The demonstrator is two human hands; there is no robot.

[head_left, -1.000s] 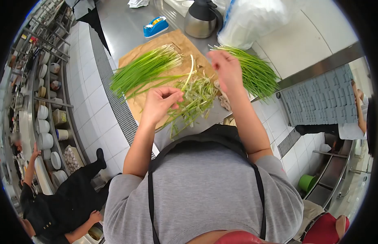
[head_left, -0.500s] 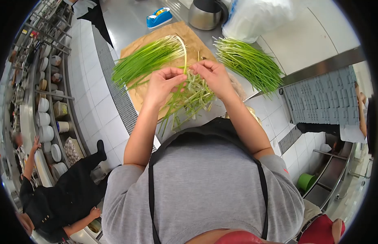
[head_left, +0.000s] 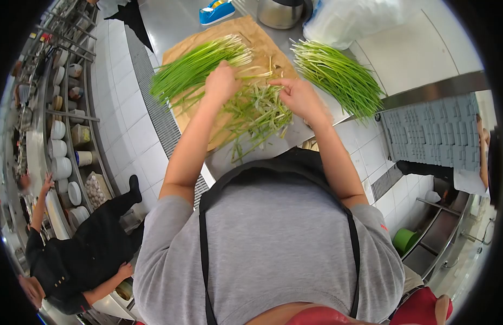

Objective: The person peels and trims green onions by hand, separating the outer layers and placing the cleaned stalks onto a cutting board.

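Note:
Brown paper lies on the steel table with a bundle of long green stalks on its left part. Over the near edge of that bundle is my left hand, fingers curled and their tips hidden, so its grip is unclear. My right hand is at the right side of the paper, index finger stretched to the left near pale stalk ends. Between and below the hands sits a loose heap of trimmed leaves. A second bundle of green stalks rests to the right, beyond my right hand.
At the back stand a blue tape dispenser, a steel jug and a white plastic bag. On the left, a person in black is beside shelves of bowls. Grey stacked trays are at the right.
My hands met over the heap at a pale stalk, then moved apart. My left hand has gone up to the left bundle, and my right hand has shifted slightly right with its index finger extended.

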